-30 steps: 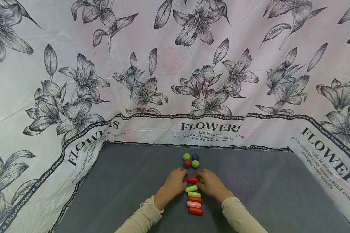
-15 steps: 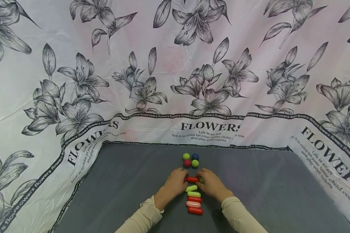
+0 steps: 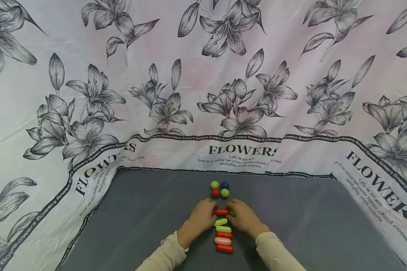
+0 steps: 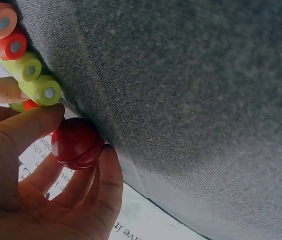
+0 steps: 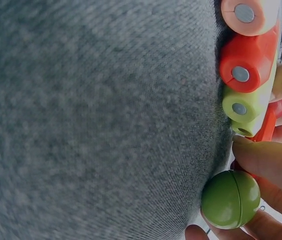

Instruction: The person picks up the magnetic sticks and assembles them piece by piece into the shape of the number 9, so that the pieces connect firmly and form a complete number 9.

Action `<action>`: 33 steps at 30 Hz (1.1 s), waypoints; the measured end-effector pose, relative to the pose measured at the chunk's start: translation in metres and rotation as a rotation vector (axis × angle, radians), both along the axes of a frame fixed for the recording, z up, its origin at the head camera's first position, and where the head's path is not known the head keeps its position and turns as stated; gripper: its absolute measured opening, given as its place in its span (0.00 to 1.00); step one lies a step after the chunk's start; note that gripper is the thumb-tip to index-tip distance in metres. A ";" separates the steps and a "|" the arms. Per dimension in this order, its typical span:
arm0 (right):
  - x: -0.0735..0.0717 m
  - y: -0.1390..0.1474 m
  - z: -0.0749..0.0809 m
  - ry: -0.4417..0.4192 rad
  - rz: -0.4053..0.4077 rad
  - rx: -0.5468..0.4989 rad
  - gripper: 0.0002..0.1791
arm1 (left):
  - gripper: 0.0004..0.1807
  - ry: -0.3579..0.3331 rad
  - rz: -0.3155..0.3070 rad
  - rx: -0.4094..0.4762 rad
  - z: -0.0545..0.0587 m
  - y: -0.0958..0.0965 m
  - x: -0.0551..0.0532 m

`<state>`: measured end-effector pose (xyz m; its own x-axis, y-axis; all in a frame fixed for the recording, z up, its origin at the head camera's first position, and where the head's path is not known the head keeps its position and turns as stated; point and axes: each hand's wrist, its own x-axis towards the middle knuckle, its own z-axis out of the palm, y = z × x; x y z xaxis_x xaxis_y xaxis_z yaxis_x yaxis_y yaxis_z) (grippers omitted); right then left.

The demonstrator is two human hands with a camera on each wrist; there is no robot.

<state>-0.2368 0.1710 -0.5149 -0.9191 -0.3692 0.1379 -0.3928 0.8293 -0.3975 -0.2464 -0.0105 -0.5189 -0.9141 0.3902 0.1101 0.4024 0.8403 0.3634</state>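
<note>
My left hand holds a red ball between thumb and fingers. A green ball sits in my right hand, its thumb and fingers around it. Between the two hands lies a short red rod, its ends reaching the fingers on both sides. Just nearer to me, a yellow-green rod lies slightly askew. Below it a second yellow-green rod, a red rod, a pink rod and another red rod form a column. Round grey discs show on the rod ends in the wrist views.
Beyond my hands, two green balls, a blue ball and a red ball are grouped in a square. A dark grey cloth covers the table. Flower-printed fabric hangs behind and along both sides.
The gap between the red rod and the left hand's fingers has closed. Both hands keep nearly the same place, and the head view has shifted a little.
</note>
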 end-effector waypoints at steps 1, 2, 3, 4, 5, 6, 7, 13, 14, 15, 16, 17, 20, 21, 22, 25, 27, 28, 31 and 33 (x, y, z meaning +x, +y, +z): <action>0.000 0.000 0.001 0.004 0.000 -0.001 0.11 | 0.13 0.000 0.001 0.000 0.001 0.000 0.000; 0.000 0.000 0.001 0.007 0.001 0.000 0.11 | 0.14 0.003 0.003 -0.001 0.001 -0.001 0.000; 0.000 0.000 0.002 0.007 0.001 -0.003 0.11 | 0.14 0.004 0.003 0.000 0.001 -0.001 0.000; 0.001 0.000 0.001 0.006 0.001 -0.004 0.11 | 0.14 0.006 0.002 0.002 0.002 -0.002 0.001; 0.001 0.000 0.001 0.007 0.003 -0.003 0.11 | 0.15 0.007 0.003 0.003 0.001 -0.002 0.002; 0.002 0.000 0.000 0.011 0.005 -0.001 0.11 | 0.15 0.011 0.002 0.004 0.001 -0.002 0.002; 0.001 0.000 -0.001 0.010 0.005 -0.001 0.11 | 0.16 0.014 0.002 0.006 0.002 -0.003 0.003; -0.001 0.001 -0.001 0.004 -0.004 -0.005 0.10 | 0.19 0.038 -0.002 0.020 0.008 -0.001 0.004; -0.001 0.001 -0.001 0.001 -0.007 -0.006 0.10 | 0.19 0.035 0.000 0.021 0.009 0.000 0.004; -0.001 0.001 -0.001 -0.002 -0.010 -0.009 0.10 | 0.19 0.030 0.003 0.020 0.011 0.000 0.004; -0.002 0.001 -0.001 -0.009 -0.016 -0.014 0.10 | 0.19 0.023 0.005 0.020 0.012 0.001 0.004; -0.001 0.001 0.000 -0.013 -0.018 -0.018 0.10 | 0.19 0.017 0.008 0.018 0.013 0.001 0.004; -0.002 0.001 0.000 -0.020 -0.019 -0.019 0.11 | 0.18 0.005 0.011 0.016 0.016 0.002 0.004; -0.002 0.001 0.000 -0.020 -0.019 -0.019 0.10 | 0.18 0.002 0.012 0.018 0.017 0.002 0.004; -0.002 0.002 -0.001 -0.015 -0.019 -0.017 0.11 | 0.18 0.002 0.012 0.023 0.018 0.002 0.004; -0.002 0.002 -0.001 -0.005 -0.015 -0.009 0.10 | 0.16 0.002 0.014 0.040 0.020 0.003 0.005; -0.002 0.002 -0.001 -0.001 -0.015 -0.009 0.10 | 0.16 0.003 0.011 0.058 0.022 0.003 0.005; -0.002 0.002 -0.001 -0.001 -0.014 -0.009 0.10 | 0.15 0.004 0.010 0.064 0.023 0.003 0.006; -0.002 0.002 0.000 -0.007 -0.013 -0.014 0.10 | 0.14 0.001 0.004 0.075 0.025 0.004 0.006; -0.002 0.003 0.000 -0.005 -0.010 -0.013 0.10 | 0.14 -0.003 -0.001 0.076 0.025 0.005 0.007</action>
<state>-0.2387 0.1736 -0.5148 -0.9234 -0.3585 0.1374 -0.3825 0.8280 -0.4100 -0.2393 -0.0056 -0.4938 -0.9142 0.3813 0.1370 0.4018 0.8098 0.4274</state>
